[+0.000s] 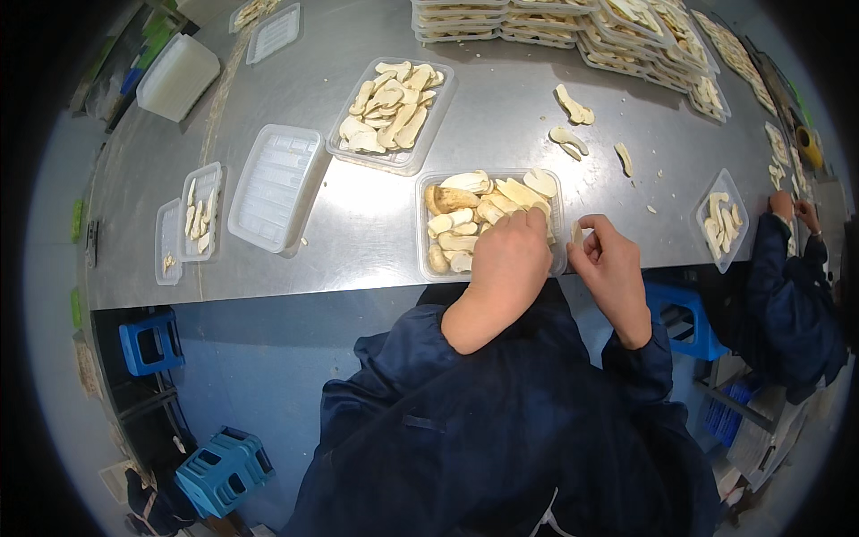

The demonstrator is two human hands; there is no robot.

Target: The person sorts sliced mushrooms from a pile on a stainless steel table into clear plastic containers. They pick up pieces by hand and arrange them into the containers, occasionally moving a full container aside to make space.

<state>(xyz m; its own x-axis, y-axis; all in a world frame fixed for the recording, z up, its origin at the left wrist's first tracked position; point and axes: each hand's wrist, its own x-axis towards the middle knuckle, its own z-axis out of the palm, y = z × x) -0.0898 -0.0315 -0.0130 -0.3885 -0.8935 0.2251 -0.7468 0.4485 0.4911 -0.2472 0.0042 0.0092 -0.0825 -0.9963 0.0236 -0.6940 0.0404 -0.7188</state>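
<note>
A clear plastic tray (423,231) of sliced mushrooms stands at the near edge of the metal table (376,228). My left hand (513,258) reaches over its right part, with the fingertips down among the mushroom slices (456,225); whether they grip one is hidden. Just right of the tray, my right hand (607,258) pinches a pale mushroom slice (576,233) between thumb and fingers. Farther back, a second tray (439,114) is heaped with slices. Some loose slices (574,106) lie on the table behind my right hand.
Stacked filled trays (463,20) stand at the back. Empty trays (275,188) and small trays (201,215) are at left, beside a tray stack (178,77). A small filled tray (721,221) lies at right, near a co-worker's hands (782,205). Blue stools (151,344) stand below.
</note>
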